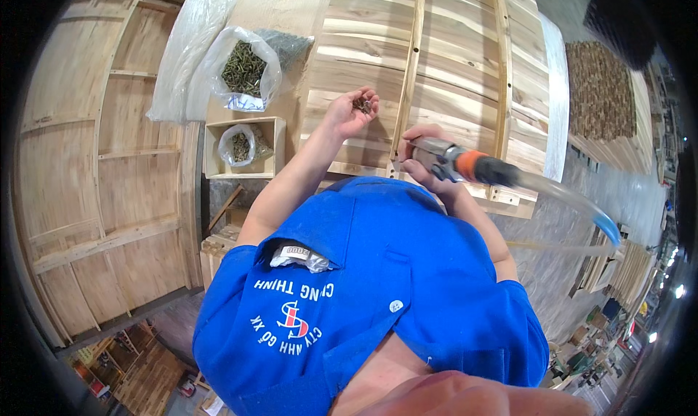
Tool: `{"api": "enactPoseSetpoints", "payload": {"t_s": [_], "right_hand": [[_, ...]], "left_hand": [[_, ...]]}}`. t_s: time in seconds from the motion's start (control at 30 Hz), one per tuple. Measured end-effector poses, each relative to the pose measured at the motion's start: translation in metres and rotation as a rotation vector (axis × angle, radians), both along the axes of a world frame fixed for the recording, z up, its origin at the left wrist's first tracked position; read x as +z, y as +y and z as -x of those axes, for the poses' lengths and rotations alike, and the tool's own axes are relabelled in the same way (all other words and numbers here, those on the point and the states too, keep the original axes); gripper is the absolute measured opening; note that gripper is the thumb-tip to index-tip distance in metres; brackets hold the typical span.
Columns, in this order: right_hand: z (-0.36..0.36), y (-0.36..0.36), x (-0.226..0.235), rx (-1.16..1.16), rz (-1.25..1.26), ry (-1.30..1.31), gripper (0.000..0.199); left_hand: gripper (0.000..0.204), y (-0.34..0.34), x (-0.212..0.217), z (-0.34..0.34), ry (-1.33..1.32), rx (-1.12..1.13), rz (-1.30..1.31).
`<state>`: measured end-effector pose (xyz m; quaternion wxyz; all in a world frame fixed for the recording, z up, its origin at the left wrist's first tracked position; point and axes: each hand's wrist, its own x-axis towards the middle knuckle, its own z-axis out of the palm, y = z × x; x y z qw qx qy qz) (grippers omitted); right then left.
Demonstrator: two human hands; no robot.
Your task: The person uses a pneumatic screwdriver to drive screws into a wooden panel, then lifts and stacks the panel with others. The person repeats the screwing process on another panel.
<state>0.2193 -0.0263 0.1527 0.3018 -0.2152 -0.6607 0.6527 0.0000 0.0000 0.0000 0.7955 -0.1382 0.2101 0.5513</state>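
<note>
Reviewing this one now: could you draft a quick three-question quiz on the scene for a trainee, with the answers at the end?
1. Multiple choice: What is in the right hand?
A) A claw hammer
B) A tool with a hose
C) A paintbrush

2. True or false: Small fasteners lie in the cupped left hand.

3. Fill in the blank: In the picture, the lower of the two open plastic bags of fasteners, this one, sits inside a wooden ____.

Key: 1. B; 2. True; 3. box.
</note>
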Motion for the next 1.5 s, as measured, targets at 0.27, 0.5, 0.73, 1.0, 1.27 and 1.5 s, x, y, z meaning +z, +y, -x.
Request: {"api": "enactPoseSetpoints", "payload": {"t_s": [0.27,0.5,0.73,1.0,1.27,1.5], "right_hand": [[0.008,0.001,0.054,-0.144,-0.195,0.522,0.044],[0.007,0.000,0.075,-0.180,-0.260,0.605,0.046],[0.015,-0.009,0.082,-0.130,-0.274,0.695,0.041],[0.014,-0.016,0.085,-0.087,-0.250,0.738,0.043],[0.022,-0.017,0.092,-0.073,-0.242,0.741,0.042],[0.025,-0.006,0.093,-0.108,-0.378,0.710,0.043]], "left_hand": [[0.019,-0.043,0.070,-0.025,0.404,-0.082,-0.126],[0.011,-0.068,0.087,-0.029,0.220,-0.073,-0.207],[0.009,-0.083,0.106,-0.035,0.111,-0.093,-0.322],[0.010,-0.091,0.113,-0.036,0.196,-0.071,-0.389],[0.022,-0.093,0.120,-0.039,0.109,-0.035,-0.395],[0.031,-0.113,0.138,-0.029,0.387,-0.232,-0.285]]}}
